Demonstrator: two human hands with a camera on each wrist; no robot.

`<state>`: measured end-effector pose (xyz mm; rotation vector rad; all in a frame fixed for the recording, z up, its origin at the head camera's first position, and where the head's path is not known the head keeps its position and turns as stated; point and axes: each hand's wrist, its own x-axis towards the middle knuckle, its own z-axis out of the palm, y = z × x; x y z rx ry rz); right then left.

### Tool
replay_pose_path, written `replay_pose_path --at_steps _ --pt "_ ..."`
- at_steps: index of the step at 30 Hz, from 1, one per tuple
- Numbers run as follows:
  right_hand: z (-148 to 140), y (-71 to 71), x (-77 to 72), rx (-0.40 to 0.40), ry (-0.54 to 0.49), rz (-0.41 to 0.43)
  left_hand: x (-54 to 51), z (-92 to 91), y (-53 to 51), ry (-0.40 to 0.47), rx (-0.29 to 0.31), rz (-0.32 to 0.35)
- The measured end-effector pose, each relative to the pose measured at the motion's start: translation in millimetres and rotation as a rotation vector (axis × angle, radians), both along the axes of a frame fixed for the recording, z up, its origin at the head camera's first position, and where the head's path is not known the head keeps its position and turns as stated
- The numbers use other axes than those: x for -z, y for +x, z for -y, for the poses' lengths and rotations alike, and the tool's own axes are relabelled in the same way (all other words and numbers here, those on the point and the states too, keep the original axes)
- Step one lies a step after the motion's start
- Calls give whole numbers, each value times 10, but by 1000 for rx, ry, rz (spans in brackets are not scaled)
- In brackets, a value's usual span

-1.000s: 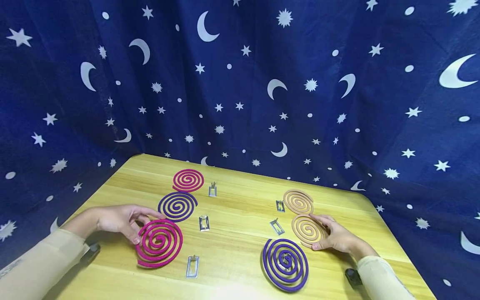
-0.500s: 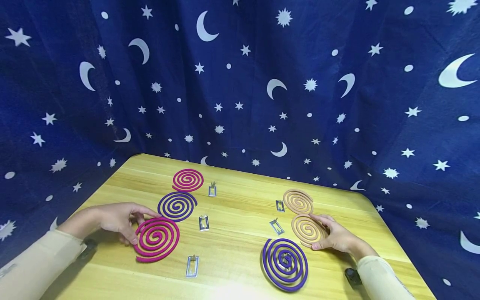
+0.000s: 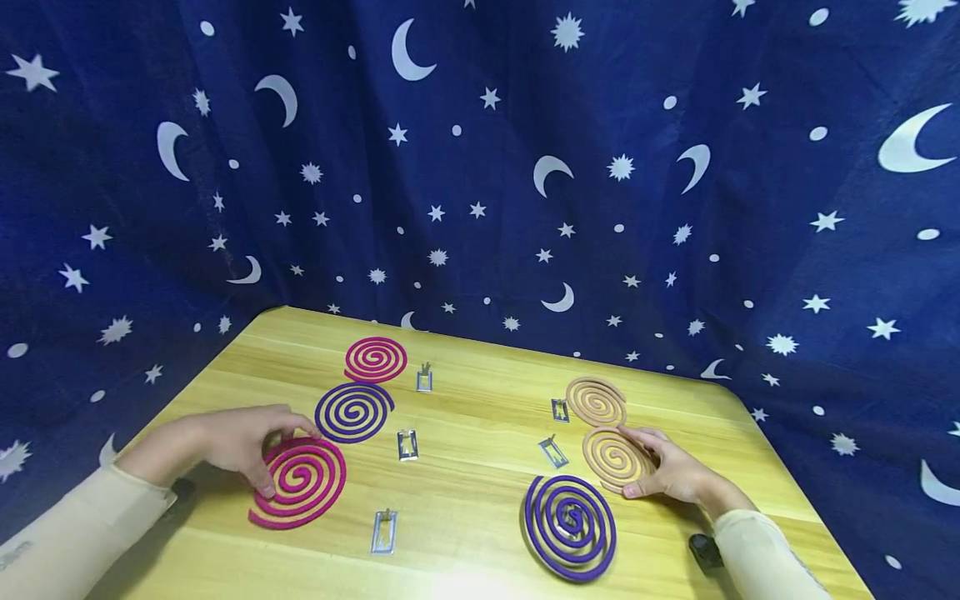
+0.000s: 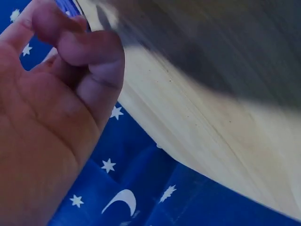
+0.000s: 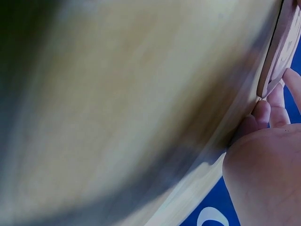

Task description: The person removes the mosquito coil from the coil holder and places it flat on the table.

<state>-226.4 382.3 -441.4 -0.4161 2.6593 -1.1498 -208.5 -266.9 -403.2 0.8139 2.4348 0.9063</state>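
Note:
In the head view my left hand (image 3: 243,446) holds the near pink mosquito coil (image 3: 300,477) by its left edge, thumb at the near side and fingers at the far side. On the right, my right hand (image 3: 671,473) spans the outer edge of a tan mosquito coil (image 3: 617,457) with thumb and fingers. A second tan coil (image 3: 597,401) lies just beyond it. Left of the right hand, a purple coil (image 3: 572,518) sits raised over a metal stand. The left wrist view shows curled fingers, with the pink coil out of sight.
A purple coil (image 3: 355,412) and another pink coil (image 3: 376,357) lie beyond the left hand. Several small metal stands, such as this one (image 3: 383,533), are spread over the wooden table (image 3: 480,433). A star-patterned blue curtain (image 3: 480,167) surrounds the back and sides.
My left hand has shifted the near pink coil left and brought it lower toward the table, beside the purple coil. The right hand and the tan coils have stayed put.

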Motion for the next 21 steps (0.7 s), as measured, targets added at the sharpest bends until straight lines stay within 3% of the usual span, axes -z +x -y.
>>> replay_pose_path --at_steps 4,9,13,16,21 --pt "-13 -3 9 8 14 1 28 -42 -4 -14 -7 -99" --pt "-20 8 11 17 9 13 90 -38 -62 122 -3 -100" --pt "-25 16 20 10 5 7 171 -4 -138 187 -38 -83" --pt "-27 15 21 7 7 8 214 24 -182 198 -89 -20" --pt "-16 -4 -9 8 24 12 229 70 -187 181 -140 153"
